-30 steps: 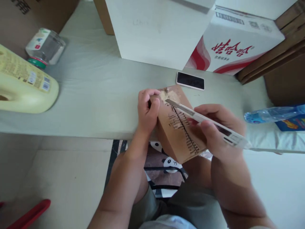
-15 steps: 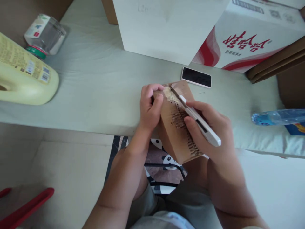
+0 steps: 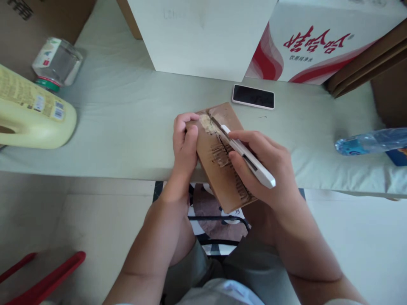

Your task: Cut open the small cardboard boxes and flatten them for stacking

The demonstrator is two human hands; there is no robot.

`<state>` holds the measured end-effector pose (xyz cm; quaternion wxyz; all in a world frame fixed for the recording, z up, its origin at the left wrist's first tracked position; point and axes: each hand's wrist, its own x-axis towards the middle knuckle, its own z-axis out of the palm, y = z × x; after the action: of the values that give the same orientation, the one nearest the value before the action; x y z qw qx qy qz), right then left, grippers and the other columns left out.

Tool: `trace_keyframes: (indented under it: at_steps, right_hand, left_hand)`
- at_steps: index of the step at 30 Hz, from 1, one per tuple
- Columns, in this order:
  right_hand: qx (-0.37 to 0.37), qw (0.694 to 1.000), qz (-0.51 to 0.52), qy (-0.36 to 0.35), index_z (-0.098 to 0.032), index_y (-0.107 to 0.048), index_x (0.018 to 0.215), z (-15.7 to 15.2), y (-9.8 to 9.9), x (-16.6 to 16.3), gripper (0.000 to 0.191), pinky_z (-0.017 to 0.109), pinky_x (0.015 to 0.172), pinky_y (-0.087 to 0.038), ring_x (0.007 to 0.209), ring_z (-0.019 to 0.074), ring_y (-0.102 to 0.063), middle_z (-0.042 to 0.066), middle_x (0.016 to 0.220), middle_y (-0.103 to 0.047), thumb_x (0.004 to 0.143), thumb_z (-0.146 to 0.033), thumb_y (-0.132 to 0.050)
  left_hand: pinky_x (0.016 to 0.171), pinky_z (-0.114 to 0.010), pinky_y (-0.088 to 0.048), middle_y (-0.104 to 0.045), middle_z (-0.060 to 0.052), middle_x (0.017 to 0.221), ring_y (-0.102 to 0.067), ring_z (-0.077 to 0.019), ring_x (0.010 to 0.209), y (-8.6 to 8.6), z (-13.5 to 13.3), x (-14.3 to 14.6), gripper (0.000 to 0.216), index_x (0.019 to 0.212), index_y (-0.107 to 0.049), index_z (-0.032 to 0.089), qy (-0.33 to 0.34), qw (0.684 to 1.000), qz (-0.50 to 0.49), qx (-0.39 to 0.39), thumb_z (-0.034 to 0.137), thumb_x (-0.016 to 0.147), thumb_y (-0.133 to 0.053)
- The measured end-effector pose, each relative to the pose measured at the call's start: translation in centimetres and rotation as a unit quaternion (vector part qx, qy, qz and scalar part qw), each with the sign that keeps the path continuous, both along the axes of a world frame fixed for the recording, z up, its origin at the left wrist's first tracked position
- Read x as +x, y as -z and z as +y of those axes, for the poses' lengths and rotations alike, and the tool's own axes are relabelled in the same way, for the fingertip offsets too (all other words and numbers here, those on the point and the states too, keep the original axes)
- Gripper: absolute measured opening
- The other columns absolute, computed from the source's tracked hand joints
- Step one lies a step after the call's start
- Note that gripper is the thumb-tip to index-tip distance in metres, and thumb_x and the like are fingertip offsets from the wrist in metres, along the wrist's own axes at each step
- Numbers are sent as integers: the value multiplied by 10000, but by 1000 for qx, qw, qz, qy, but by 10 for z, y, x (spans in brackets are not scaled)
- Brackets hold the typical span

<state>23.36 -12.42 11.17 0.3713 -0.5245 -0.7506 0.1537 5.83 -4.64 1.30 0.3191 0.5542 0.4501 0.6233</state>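
A small brown cardboard box (image 3: 211,176) sits tilted at the front edge of the cloth-covered surface. Its upper face is torn, showing corrugated ridges and a pale scraped patch. My left hand (image 3: 186,142) is closed on the box's far left corner, fingers over the top. In my right hand (image 3: 265,163) is a white utility knife (image 3: 251,159), gripped between thumb and fingers. Its blade is out and touches the box near the far end of the torn seam. My palm hides part of the box's right side.
Beyond the box lies a phone (image 3: 253,97). Behind it stand a white carton (image 3: 206,42) and a red-and-white carton (image 3: 305,53). At left are a yellow jug (image 3: 34,112) and a clear jar (image 3: 59,61); at right, a plastic bottle (image 3: 369,141). Red bars (image 3: 60,275) show below left.
The box and both hands have shifted a little left in the view, as the surroundings also moved with the camera. The knife blade remains at the torn seam's far end.
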Motion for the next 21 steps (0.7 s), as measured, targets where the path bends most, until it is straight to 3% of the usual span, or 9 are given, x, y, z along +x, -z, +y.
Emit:
trace_keyframes:
  at_steps: [5,13,18,21]
  right_hand:
    - [-6,999,3,-36,-259,-668,1217,4,-1,-1,223,322,850,-612,1016,215,-769,69,1176,-791,1000,-265,-617]
    - [-16,999,26,-18,-230,-690,1126,6,-2,1,168,305,747,-603,841,197,-764,54,1000,-800,975,-277,-633]
    - [-24,999,20,-16,-233,-690,1108,7,-2,0,166,314,742,-597,838,201,-754,60,999,-795,959,-279,-635]
    - [-17,999,30,-17,-237,-682,1066,6,0,1,142,339,764,-598,886,217,-745,74,1015,-769,935,-255,-629]
  left_hand:
    - [969,-334,-524,-688,-43,1102,-649,-208,1068,-2,-1,4,326,1067,-631,239,-7,1000,-14,-5,544,1003,-532]
    - [919,-328,-517,-661,-40,1051,-636,-192,1000,-1,0,4,401,1055,-629,233,-12,1000,-7,0,614,1009,-514]
    - [964,-342,-525,-681,-51,1082,-648,-210,1050,3,2,2,419,1055,-609,225,-12,1000,14,16,625,1001,-497]
    - [965,-338,-527,-682,-50,1081,-651,-208,1057,3,2,2,336,1055,-608,228,-11,1000,9,6,545,1009,-509]
